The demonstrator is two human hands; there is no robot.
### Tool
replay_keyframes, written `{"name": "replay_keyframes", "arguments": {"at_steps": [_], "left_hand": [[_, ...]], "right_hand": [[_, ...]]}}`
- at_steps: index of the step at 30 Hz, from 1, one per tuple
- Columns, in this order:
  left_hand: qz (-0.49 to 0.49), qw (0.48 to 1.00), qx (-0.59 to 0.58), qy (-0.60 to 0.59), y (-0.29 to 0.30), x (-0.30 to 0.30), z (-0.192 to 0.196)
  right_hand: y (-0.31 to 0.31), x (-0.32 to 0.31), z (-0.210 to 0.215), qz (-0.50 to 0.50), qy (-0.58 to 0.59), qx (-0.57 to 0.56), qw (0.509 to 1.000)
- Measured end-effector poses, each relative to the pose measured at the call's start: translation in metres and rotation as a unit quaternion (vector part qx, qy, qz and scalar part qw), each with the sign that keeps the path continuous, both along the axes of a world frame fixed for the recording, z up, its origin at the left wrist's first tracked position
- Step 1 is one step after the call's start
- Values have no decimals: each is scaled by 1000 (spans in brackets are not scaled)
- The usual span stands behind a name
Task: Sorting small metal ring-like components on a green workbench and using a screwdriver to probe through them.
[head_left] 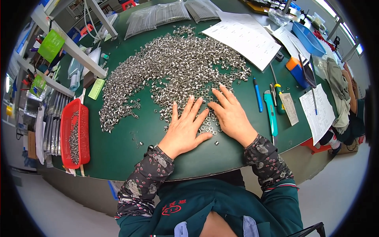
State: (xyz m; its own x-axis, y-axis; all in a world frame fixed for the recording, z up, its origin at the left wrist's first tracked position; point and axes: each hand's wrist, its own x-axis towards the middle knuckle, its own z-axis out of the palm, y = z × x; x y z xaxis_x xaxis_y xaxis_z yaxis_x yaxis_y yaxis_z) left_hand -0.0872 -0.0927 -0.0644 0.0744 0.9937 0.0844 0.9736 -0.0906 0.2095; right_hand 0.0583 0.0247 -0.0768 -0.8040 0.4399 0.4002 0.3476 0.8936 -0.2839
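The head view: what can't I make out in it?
All in the head view:
- Under the left hand and right hand: hidden by the hands themselves.
- Lower metal rings: buried beneath the upper ones; too small and crowded to count.
- Red basket: the small parts inside cover much of its bottom.
- Red thing at the top: cut off by the upper edge.

What lies beneath the palms of the person's bare left hand (183, 132) and bare right hand (233, 116), near the front edge of the green table (118, 154), is hidden. The print on the large white paper sheet (250, 41) toward the far edge is too fine to read. Inside the red plastic basket (84, 130) at the left edge, the small grey pieces (74, 144) blur together. The dark green shirt (213, 193) is cut off below.
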Motion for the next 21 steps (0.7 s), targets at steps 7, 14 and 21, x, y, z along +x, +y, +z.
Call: {"name": "replay_keyframes", "arguments": {"at_steps": [7, 14, 21], "left_hand": [[16, 1000, 19, -18, 7, -2, -9], [4, 1000, 7, -6, 4, 1, -2], [51, 999, -13, 7, -3, -4, 1]], "right_hand": [[1, -7, -6, -4, -6, 25, 1000], [8, 8, 3, -41, 87, -39, 995], [3, 16, -2, -28, 44, -27, 998]]}}
